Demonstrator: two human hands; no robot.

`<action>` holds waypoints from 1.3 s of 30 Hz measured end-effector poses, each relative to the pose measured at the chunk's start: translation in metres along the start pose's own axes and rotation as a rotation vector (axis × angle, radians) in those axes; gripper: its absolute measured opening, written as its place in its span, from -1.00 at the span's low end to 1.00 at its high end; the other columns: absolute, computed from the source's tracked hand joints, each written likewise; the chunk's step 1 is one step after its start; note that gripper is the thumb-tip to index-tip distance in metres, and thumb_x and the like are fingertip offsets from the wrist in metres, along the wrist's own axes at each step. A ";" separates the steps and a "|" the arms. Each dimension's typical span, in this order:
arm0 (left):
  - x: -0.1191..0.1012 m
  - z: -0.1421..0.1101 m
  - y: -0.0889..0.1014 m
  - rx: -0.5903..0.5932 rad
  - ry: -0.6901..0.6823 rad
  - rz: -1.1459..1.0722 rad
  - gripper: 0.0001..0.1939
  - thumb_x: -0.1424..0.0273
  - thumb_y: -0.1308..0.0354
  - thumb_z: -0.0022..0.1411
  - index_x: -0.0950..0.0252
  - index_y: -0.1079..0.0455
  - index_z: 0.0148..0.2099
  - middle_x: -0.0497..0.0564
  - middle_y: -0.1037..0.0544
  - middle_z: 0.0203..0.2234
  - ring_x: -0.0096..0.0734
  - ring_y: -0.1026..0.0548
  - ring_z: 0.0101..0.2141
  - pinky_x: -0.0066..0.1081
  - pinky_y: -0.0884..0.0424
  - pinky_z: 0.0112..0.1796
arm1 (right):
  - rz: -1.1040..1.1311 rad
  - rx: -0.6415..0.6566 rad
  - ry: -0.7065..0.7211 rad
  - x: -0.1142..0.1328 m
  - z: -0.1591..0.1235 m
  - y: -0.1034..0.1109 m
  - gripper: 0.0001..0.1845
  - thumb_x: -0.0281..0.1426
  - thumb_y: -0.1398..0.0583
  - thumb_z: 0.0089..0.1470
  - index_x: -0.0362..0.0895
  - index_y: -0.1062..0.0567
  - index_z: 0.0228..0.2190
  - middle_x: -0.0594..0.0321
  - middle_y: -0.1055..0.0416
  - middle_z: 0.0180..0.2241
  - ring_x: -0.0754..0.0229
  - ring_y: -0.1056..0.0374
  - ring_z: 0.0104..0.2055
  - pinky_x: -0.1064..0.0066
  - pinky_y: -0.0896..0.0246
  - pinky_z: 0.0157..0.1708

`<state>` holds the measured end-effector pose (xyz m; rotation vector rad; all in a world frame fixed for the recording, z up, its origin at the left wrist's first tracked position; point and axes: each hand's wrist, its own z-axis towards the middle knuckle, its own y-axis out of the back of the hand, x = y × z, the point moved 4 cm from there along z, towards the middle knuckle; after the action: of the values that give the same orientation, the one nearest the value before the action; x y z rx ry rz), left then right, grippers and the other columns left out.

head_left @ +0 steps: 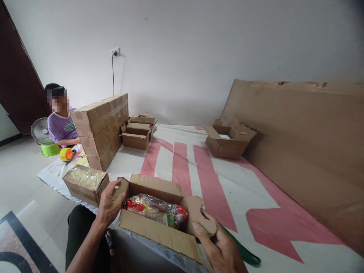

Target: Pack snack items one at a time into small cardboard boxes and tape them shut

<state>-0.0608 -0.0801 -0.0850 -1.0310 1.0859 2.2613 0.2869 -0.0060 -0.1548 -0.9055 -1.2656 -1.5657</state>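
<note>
An open cardboard box (pixel 159 231) stands at the near edge of the cloth-covered table, flaps up. Inside lies a shiny plastic packet (pixel 157 210), mostly red with green and white print. My left hand (pixel 109 203) grips the box's left end flap (pixel 122 187), thumb on top. On the opposite side, my right hand (pixel 217 242) pinches the right end flap (pixel 199 216) between thumb and fingers. Just left of my left hand sits a taped-shut cardboard box (pixel 85 182). A green strap-like thing (pixel 244 254) lies partly hidden behind my right hand.
Taped boxes (pixel 99 129) form a stacked wall at left. Open boxes (pixel 136 132) stand behind it; another open box (pixel 227 140) is at right. A large cardboard sheet (pixel 301 151) leans there. A tape dispenser (pixel 67 154) lies near a seated person (pixel 62 125).
</note>
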 end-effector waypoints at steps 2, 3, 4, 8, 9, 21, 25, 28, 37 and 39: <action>-0.002 0.000 0.004 -0.014 -0.098 0.091 -0.59 0.37 -0.27 0.26 0.24 -0.61 0.15 0.20 -0.65 0.15 -0.03 -0.65 0.14 -0.08 -0.57 0.17 | 0.000 -0.017 0.010 0.001 0.000 0.000 -0.31 0.08 -0.25 0.19 -0.13 -0.58 0.14 -0.03 -0.64 0.12 -0.22 -0.51 0.24 0.08 -0.47 0.22; -0.003 0.000 0.006 -0.017 -0.140 0.141 -0.61 0.38 -0.27 0.27 0.23 -0.61 0.14 0.22 -0.62 0.20 -0.01 -0.63 0.17 -0.06 -0.56 0.19 | -0.003 -0.025 0.016 0.003 0.001 0.001 -0.32 0.08 -0.25 0.19 -0.12 -0.58 0.14 -0.02 -0.64 0.11 -0.21 -0.52 0.22 0.09 -0.49 0.19; -0.005 0.000 0.007 -0.017 -0.175 0.191 -0.63 0.38 -0.27 0.29 0.22 -0.61 0.13 0.23 -0.59 0.24 0.01 -0.60 0.21 -0.04 -0.56 0.21 | -0.005 -0.031 0.024 0.006 0.000 0.002 -0.32 0.07 -0.26 0.19 -0.12 -0.57 0.15 -0.02 -0.65 0.11 -0.20 -0.54 0.20 0.10 -0.51 0.16; -0.013 0.001 0.013 -0.004 -0.292 0.368 -0.70 0.32 -0.25 0.40 0.22 -0.61 0.12 0.24 -0.51 0.35 0.10 -0.51 0.32 0.06 -0.49 0.30 | 0.010 -0.039 0.055 0.023 -0.001 0.005 -0.32 0.02 -0.28 0.20 -0.11 -0.54 0.21 -0.02 -0.65 0.09 -0.12 -0.59 0.10 0.17 -0.58 0.03; -0.016 0.002 0.013 0.003 -0.325 0.401 -0.71 0.30 -0.23 0.42 0.22 -0.61 0.11 0.24 -0.50 0.37 0.12 -0.48 0.35 0.09 -0.46 0.33 | 0.023 -0.043 0.046 0.026 -0.001 0.005 -0.31 0.01 -0.28 0.21 -0.10 -0.52 0.23 -0.02 -0.65 0.08 -0.10 -0.60 0.06 0.18 -0.59 -0.01; -0.023 0.009 0.012 0.351 -0.196 0.392 -0.50 0.04 -0.06 0.55 0.16 -0.57 0.29 0.18 -0.66 0.23 0.10 -0.55 0.31 0.04 -0.46 0.30 | 0.161 -0.002 -0.028 0.022 0.003 0.008 -0.29 -0.03 -0.27 0.25 -0.11 -0.46 0.29 -0.13 -0.61 0.14 -0.15 -0.58 0.11 0.09 -0.62 -0.08; -0.031 0.010 0.011 0.428 -0.209 0.354 -0.37 -0.01 -0.20 0.47 0.14 -0.43 0.44 0.17 -0.60 0.29 0.06 -0.56 0.28 0.01 -0.46 0.31 | 0.071 0.039 0.038 0.024 0.004 0.008 -0.44 -0.04 -0.23 0.31 -0.08 -0.55 0.18 -0.09 -0.59 0.17 -0.09 -0.60 0.02 0.14 -0.60 -0.14; -0.034 0.007 0.006 0.486 -0.234 0.345 -0.39 -0.01 -0.23 0.45 0.13 -0.45 0.41 0.18 -0.53 0.32 0.04 -0.56 0.27 -0.01 -0.48 0.31 | 0.023 0.032 0.075 0.024 0.004 0.008 -0.49 -0.06 -0.20 0.33 -0.10 -0.57 0.14 -0.08 -0.59 0.13 -0.05 -0.60 -0.05 0.15 -0.60 -0.17; -0.043 0.015 0.005 0.569 -0.217 0.395 -0.58 -0.01 -0.11 0.52 0.12 -0.68 -0.01 0.15 -0.48 0.28 0.08 -0.57 0.25 0.01 -0.53 0.25 | -0.145 -0.039 0.333 0.024 0.007 0.004 -0.64 -0.20 -0.14 0.41 -0.09 -0.60 0.05 -0.09 -0.58 0.14 -0.16 -0.53 0.22 -0.08 -0.54 0.19; -0.045 0.017 0.005 0.569 -0.239 0.387 -0.58 -0.01 -0.10 0.53 0.12 -0.67 -0.07 0.14 -0.47 0.30 0.06 -0.55 0.27 -0.02 -0.52 0.27 | -0.204 -0.054 0.407 0.031 0.009 0.006 -0.66 -0.27 -0.13 0.41 -0.10 -0.61 0.04 -0.10 -0.59 0.13 -0.16 -0.53 0.21 -0.14 -0.49 0.26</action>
<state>-0.0429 -0.0721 -0.0406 -0.3322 1.7885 2.0642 0.2821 -0.0032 -0.1227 -0.4640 -1.0497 -1.8392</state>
